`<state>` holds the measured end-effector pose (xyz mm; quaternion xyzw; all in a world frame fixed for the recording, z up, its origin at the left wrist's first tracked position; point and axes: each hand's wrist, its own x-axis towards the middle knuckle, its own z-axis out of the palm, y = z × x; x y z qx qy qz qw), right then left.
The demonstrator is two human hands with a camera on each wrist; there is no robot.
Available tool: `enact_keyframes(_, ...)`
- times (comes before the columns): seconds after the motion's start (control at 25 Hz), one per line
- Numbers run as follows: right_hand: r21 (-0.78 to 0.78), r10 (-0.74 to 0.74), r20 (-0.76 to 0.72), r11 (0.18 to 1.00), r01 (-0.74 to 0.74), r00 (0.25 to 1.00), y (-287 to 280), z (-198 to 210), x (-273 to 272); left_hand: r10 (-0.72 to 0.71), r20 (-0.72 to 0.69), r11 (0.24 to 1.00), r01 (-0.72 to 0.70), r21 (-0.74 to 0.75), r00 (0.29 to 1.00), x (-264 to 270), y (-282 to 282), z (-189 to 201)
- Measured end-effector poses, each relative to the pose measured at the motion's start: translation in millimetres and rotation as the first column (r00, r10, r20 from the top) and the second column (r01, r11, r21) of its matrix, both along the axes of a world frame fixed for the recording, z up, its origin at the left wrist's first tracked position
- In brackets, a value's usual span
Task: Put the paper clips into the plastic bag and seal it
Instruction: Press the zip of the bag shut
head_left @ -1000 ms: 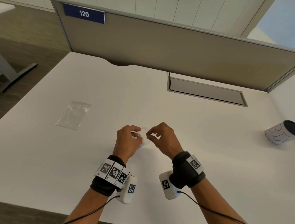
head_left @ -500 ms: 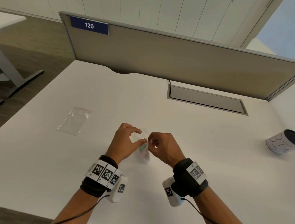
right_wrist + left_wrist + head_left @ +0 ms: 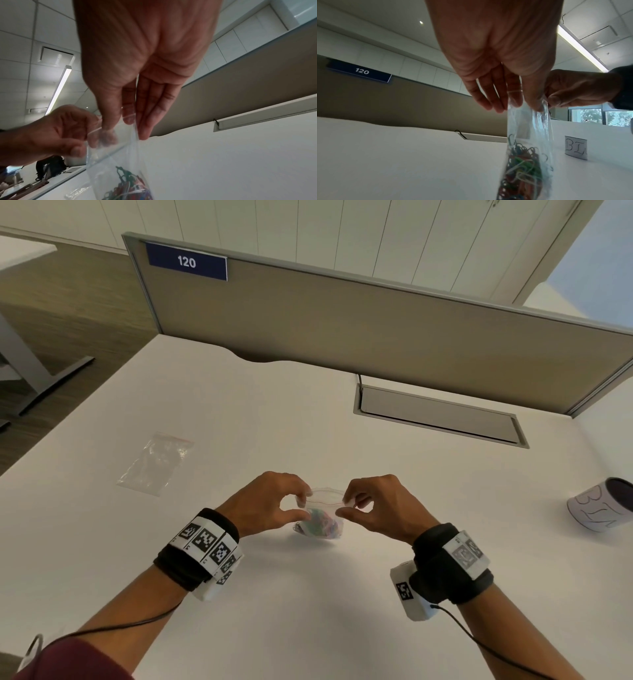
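Bag (image 3: 156, 463) of clear plastic, red strip at its top edge, lies flat on the white surface (image 3: 308, 611) at centre left of the head view; whether anything is in it cannot be told.

Left hand (image 3: 265, 503), lower centre of the head view: thumb and forefinger curled, pinching the left top corner of the plastic bag (image 3: 323, 513). In the left wrist view the other fingers (image 3: 481, 94) hang straight and loose beside the pinch.

Plastic bag hangs between the two hands, bottom touching or just above the surface; cannot tell which. A thin red line runs across it near the mouth. Whether the mouth is closed cannot be told. Paper clips (image 3: 318, 525) are heaped in the bottom of it, mixed colours: green, red, blue, white, tangled together. The upper part of the bag holds nothing. In the left wrist view the clips (image 3: 522, 173) fill the lower third of the bag (image 3: 530, 128).

Right hand (image 3: 380, 506), just right of the bag: thumb and forefinger pinching the right top corner. In the right wrist view the remaining fingers (image 3: 154, 108) point down, nearly straight, behind the bag's edge (image 3: 111, 148).

White cylindrical container (image 3: 603, 506), hand-lettered, dark opening, lies on its side at the right edge of the head view, well apart from the hands. Contents not visible.

Grey partition (image 3: 342, 330) with a blue "120" plate (image 3: 186, 261) spans the upper part of the frame.
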<state>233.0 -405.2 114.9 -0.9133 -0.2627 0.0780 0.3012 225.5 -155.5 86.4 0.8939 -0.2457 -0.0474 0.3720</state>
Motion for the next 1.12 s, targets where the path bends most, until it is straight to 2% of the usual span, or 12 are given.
enact_keyframes(0.12,0.050,-0.057,-0.047,0.997,0.059,0.997,-9,-4,1,0.022,-0.054,0.981,-0.032,-0.190,0.998,-5,-7,-1)
enact_keyframes(0.24,0.263,-0.121,-0.165,0.951,0.162,0.979,-13,-8,-2,0.105,-0.127,0.940,-0.140,-0.312,0.986,-6,-15,0)
enact_keyframes(0.32,0.409,-0.137,-0.242,0.883,0.229,0.961,-13,-10,-5,0.133,-0.175,0.906,-0.191,-0.377,0.976,-5,-18,4)
enact_keyframes(0.44,0.592,-0.123,-0.383,0.729,0.345,0.916,-11,-10,-8,0.152,-0.299,0.828,-0.287,-0.481,0.942,-1,-19,8)
enact_keyframes(0.56,0.638,-0.140,-0.507,0.603,0.479,0.851,-9,-13,-10,0.155,-0.384,0.768,-0.356,-0.533,0.910,1,-20,5)
enact_keyframes(0.72,0.627,-0.157,-0.610,0.503,0.595,0.776,-8,-23,-12,0.161,-0.446,0.716,-0.415,-0.562,0.881,0,-20,-2)
enact_keyframes(0.84,0.624,-0.177,-0.601,0.505,0.596,0.779,-5,-27,-12,0.175,-0.457,0.740,-0.422,-0.523,0.872,-3,-21,-5)
enact_keyframes(0.96,0.617,-0.183,-0.552,0.567,0.546,0.814,-1,-29,-11,0.160,-0.443,0.857,-0.347,-0.381,0.882,-3,-23,-6)
enact_keyframes(1.04,0.605,-0.169,-0.518,0.621,0.499,0.839,1,-28,-13,0.146,-0.362,0.936,-0.247,-0.252,0.921,-2,-27,-7)
enact_keyframes(1.12,0.594,-0.161,-0.486,0.661,0.459,0.859,4,-26,-16,0.138,-0.299,0.957,-0.205,-0.207,0.944,-1,-35,-6)
